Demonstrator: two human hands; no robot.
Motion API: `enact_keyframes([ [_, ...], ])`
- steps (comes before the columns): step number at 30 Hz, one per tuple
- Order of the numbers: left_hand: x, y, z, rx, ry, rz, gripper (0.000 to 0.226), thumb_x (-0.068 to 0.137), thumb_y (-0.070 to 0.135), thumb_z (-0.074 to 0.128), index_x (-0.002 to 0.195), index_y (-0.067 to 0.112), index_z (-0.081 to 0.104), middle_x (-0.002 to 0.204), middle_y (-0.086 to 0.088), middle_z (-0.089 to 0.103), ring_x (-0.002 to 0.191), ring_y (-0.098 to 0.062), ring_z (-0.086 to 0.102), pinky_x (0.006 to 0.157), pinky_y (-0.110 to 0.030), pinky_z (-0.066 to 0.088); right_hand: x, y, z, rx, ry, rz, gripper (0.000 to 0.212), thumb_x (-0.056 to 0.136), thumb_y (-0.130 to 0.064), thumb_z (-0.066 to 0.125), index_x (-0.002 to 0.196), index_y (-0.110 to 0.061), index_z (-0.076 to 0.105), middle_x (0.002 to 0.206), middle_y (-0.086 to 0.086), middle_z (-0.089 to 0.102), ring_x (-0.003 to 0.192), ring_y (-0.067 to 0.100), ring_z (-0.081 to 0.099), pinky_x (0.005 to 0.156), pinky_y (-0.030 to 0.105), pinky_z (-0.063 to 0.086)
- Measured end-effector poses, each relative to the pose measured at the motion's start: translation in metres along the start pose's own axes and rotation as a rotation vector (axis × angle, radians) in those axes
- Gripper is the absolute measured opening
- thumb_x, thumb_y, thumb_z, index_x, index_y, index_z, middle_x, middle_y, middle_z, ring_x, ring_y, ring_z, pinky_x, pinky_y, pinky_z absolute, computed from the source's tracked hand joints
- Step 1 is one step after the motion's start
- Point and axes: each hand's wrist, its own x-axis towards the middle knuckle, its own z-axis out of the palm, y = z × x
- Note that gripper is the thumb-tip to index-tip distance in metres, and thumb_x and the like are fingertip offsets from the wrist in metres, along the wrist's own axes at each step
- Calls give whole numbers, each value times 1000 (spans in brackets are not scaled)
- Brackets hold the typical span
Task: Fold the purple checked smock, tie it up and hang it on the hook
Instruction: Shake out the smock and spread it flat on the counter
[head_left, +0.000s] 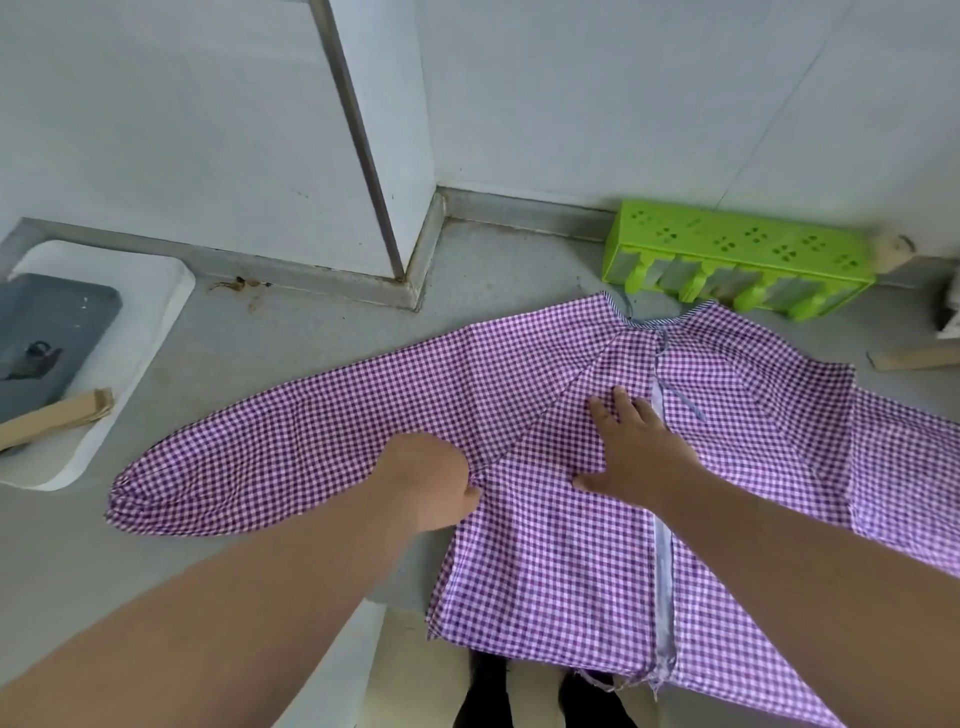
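The purple checked smock (545, 545) lies spread flat on a grey counter (311, 332), its back opening facing up and its hem hanging over the front edge. One sleeve (260, 457) stretches out to the left; the other side runs off to the right. My left hand (431, 480) pinches the cloth at the armpit where the left sleeve joins the body. My right hand (634, 447) presses flat on the body beside the pale back seam, fingers spread. A thin tie string (685, 400) lies near the neckline. No hook is in view.
A green plastic rack (737, 254) lies against the wall behind the smock. At the left sits a white tray (130, 332) holding a dark grey slab (47, 332) and a cardboard strip (52, 415). Another cardboard piece (914, 358) lies at the right. White walls form a corner.
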Motion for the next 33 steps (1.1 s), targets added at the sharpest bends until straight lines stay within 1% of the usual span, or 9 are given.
enact_keyframes([
  [2, -1, 10, 14, -218, -206, -97, 48, 96, 65, 48, 99, 21, 68, 88, 8, 63, 81, -14, 65, 80, -30, 57, 0, -1, -2, 3, 0, 5, 126, 79, -83, 61, 165, -28, -12, 174, 5, -17, 160, 36, -5, 120, 62, 33],
  [4, -4, 17, 24, -398, -255, -155, 40, 94, 60, 58, 106, 23, 68, 99, 6, 70, 88, -15, 68, 86, -32, 59, 0, -2, -2, 15, -6, -3, 126, 79, -82, 62, 165, -28, -12, 173, 5, -18, 160, 36, -6, 120, 62, 32],
  [9, -9, 21, 23, -702, -221, -294, 19, 90, 25, 65, 75, 19, 54, 72, 2, 54, 60, -16, 52, 58, -30, 48, -1, 3, -2, 35, -3, -25, 127, 78, -81, 65, 165, -29, -11, 173, 4, -19, 160, 35, -9, 120, 62, 30],
  [12, -20, 19, 20, -943, -205, -369, 10, 90, 24, 68, 92, 14, 66, 93, -4, 72, 84, -23, 72, 77, -35, 64, -1, 4, -2, 36, -8, -31, 127, 79, -80, 66, 165, -28, -11, 173, 4, -20, 160, 35, -9, 121, 62, 28],
  [18, -39, 9, 19, -851, 55, -398, 12, 100, 35, 67, 94, 24, 64, 90, 6, 67, 81, -12, 64, 63, -22, 44, 0, 6, -4, 39, -8, -37, 128, 79, -78, 68, 165, -28, -10, 173, 6, -20, 160, 37, -9, 122, 63, 24],
  [24, -45, 10, 19, -912, -89, -381, 20, 110, 33, 43, 117, 15, 49, 93, 4, 53, 70, -5, 43, 72, -31, 43, 2, 7, -3, 37, -4, -43, 129, 78, -79, 68, 165, -27, -11, 173, 7, -20, 160, 38, -8, 123, 63, 23],
  [26, -51, 14, 16, -927, -227, -307, 23, 110, 38, 45, 131, 28, 49, 115, 7, 58, 92, -7, 58, 84, -23, 45, 2, 6, -3, 37, -6, -39, 129, 77, -80, 67, 165, -28, -11, 173, 7, -20, 160, 37, -9, 123, 63, 23],
  [28, -57, 19, 18, -925, -388, -252, 51, 104, 42, 57, 153, 31, 45, 145, 10, 54, 130, -18, 57, 105, -26, 41, 2, 6, -3, 35, -10, -37, 128, 78, -81, 66, 165, -28, -11, 173, 6, -20, 160, 37, -10, 122, 63, 24],
  [33, -57, 27, 28, -1104, -580, -391, 52, 103, 27, 64, 151, 17, 48, 144, -6, 61, 130, -26, 60, 112, -41, 49, 4, 11, -3, 26, -6, -59, 127, 79, -80, 66, 165, -29, -13, 173, 5, -21, 160, 36, -10, 123, 63, 24],
])
